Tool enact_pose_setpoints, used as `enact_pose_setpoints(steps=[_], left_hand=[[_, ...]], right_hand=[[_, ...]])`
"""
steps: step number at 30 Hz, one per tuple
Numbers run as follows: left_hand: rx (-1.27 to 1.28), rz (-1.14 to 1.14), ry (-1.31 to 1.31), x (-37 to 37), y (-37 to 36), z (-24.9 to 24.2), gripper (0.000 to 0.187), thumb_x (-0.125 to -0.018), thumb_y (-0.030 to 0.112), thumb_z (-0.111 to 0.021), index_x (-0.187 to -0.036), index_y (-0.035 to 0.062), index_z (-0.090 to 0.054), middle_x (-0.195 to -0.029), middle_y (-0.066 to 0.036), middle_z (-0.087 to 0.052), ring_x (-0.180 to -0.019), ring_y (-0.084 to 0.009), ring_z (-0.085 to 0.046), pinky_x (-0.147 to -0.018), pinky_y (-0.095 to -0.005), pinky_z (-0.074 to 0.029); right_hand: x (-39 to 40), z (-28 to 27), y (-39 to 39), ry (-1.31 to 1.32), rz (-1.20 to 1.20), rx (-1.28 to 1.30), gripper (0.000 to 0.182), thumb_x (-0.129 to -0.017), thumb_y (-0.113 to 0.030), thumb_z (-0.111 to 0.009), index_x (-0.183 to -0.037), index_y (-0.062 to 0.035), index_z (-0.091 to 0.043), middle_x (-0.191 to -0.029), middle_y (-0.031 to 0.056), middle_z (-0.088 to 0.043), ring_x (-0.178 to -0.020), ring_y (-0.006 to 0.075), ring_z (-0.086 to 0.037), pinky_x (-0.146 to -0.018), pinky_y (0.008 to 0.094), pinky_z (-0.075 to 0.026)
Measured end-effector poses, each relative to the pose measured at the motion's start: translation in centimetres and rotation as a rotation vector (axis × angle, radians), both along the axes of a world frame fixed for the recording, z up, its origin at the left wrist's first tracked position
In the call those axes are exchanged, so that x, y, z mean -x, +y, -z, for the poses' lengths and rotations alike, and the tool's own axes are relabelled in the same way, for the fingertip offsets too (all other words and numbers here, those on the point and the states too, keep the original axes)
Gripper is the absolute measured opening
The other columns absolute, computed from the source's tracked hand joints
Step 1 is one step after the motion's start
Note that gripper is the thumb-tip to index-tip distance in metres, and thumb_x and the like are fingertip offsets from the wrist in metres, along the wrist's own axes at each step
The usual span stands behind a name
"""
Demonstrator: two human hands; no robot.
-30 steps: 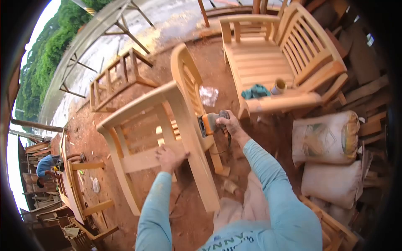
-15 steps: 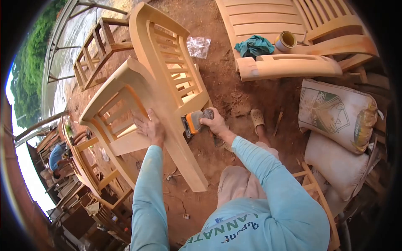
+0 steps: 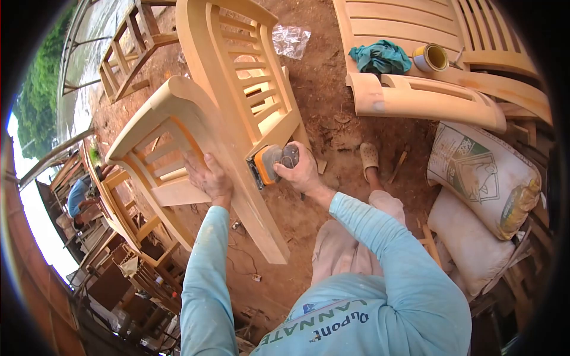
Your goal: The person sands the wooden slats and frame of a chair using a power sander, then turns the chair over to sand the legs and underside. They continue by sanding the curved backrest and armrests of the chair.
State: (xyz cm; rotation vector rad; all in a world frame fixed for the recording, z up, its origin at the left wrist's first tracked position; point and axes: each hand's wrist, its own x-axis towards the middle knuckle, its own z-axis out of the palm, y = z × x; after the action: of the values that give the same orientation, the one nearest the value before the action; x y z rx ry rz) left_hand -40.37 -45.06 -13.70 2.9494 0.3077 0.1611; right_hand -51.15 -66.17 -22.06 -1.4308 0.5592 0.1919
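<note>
A pale wooden chair [image 3: 208,113] with slatted sides lies tipped over in front of me, one broad leg reaching down toward my feet. My right hand [image 3: 301,170] is wrapped round an orange and grey power sander [image 3: 270,166], whose pad rests against the edge of that leg. Flat on the chair's wood lies my left hand [image 3: 209,178], fingers spread, just left of the sander. The sander's pad face is hidden from me.
At upper right, a slatted wooden bench [image 3: 404,29] carries a teal cloth [image 3: 380,57] and an open can [image 3: 430,58]. Stuffed sacks [image 3: 484,178] are stacked at right. Wooden frames [image 3: 127,50] stand at upper left. A person [image 3: 78,196] is bent over far left.
The view has shifted slightly. My right hand has moved the sander a little up and left along the leg's edge. My left hand stays on the chair.
</note>
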Motion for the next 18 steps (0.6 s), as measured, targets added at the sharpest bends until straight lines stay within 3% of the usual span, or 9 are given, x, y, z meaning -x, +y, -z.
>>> enact_pose_setpoints(steps=[9, 18], left_hand=[[-0.012, 0.037, -0.011, 0.1, 0.2, 0.1, 0.077, -0.109, 0.052, -0.039, -0.165, -0.0013, -0.033, -0.171, -0.030, -0.031, -0.158, -0.0449, -0.027, -0.126, -0.0579, -0.020], [0.015, 0.012, 0.015, 0.0, 0.1, -0.1, 0.080, -0.109, 0.055, -0.037, -0.166, -0.0002, -0.032, -0.173, -0.028, -0.027, -0.162, -0.0433, -0.022, -0.128, -0.0623, -0.015]], right_hand=[[-0.5, -0.7, -0.4, -0.027, -0.009, -0.013, 0.070, -0.081, -0.033, -0.087, -0.135, -0.0036, -0.052, -0.121, 0.0200, -0.065, -0.108, 0.0340, -0.067, -0.095, 0.0455, -0.054], [-0.7, 3.0, 0.3, 0.056, 0.040, -0.015, 0.072, -0.081, -0.033, -0.087, -0.135, -0.0022, -0.052, -0.116, 0.0199, -0.067, -0.107, 0.0342, -0.068, -0.095, 0.0453, -0.055]])
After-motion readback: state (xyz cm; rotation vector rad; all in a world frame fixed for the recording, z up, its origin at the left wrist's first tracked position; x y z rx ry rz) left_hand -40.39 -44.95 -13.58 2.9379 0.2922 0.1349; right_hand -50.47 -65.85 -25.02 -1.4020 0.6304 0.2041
